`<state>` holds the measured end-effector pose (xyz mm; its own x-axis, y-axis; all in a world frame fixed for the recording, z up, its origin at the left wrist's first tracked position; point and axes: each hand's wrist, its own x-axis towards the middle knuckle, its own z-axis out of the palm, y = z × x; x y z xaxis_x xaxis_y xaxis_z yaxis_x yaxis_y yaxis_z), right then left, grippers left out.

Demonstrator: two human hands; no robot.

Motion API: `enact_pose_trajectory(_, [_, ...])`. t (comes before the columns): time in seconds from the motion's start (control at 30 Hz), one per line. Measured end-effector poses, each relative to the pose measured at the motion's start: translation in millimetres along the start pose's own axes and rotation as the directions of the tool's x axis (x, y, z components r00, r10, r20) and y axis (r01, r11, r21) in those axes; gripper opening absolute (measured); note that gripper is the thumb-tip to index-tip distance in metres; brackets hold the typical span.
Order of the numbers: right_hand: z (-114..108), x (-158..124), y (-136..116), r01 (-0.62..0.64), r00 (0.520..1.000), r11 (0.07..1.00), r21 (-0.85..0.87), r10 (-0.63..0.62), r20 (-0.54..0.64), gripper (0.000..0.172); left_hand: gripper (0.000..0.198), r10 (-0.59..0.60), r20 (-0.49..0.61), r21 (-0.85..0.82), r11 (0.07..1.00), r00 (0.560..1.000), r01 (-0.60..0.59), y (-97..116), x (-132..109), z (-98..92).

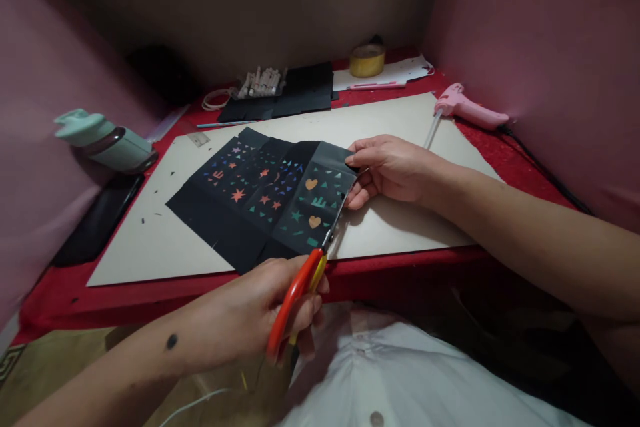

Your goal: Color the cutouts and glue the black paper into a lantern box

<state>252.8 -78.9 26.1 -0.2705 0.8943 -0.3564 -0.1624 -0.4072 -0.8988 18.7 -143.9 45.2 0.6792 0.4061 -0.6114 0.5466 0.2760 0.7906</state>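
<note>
A folded black paper sheet (pixel 260 197) with coloured cut-out stars, hearts and triangles lies on a beige board (pixel 400 127). My left hand (pixel 250 313) is closed round the orange handles of a pair of scissors (pixel 320 250). The blades run along the sheet's right edge. My right hand (pixel 387 170) pinches the sheet's upper right corner, thumb on top and fingers beneath.
A pink glue gun (pixel 467 107) with a black cord lies at the back right. A tape roll (pixel 367 60), more black paper (pixel 290 93) and glue sticks (pixel 260 83) sit at the back. A mint green bottle (pixel 107 140) and a dark phone (pixel 97 220) lie at the left.
</note>
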Motion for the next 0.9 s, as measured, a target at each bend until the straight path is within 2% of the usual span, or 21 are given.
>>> enact_pose_trajectory(0.33, [0.9,-1.0,-0.6,-0.008,1.000,1.000,-0.018,0.008,0.009,0.024,0.023,-0.007,0.008,0.052,0.999,1.000,0.006,8.2,0.4,0.3])
enact_pose_trajectory(0.57, [0.8,-0.5,-0.4,0.001,1.000,1.000,-0.027,0.000,0.016,0.024,0.025,-0.023,0.013,0.033,0.999,1.000,0.022,0.6,2.3,-3.4])
enact_pose_trajectory(0.67, [0.3,-0.6,0.3,-0.001,1.000,1.000,-0.011,0.001,0.029,0.023,0.024,-0.030,-0.001,0.035,0.999,1.000,0.030,3.5,2.3,-1.8])
enact_pose_trajectory(0.9, [1.1,-1.3,0.5,-0.002,0.999,1.000,-0.003,0.002,0.042,0.023,0.019,0.001,-0.018,0.130,0.991,1.000,0.001,6.5,1.2,-3.2])
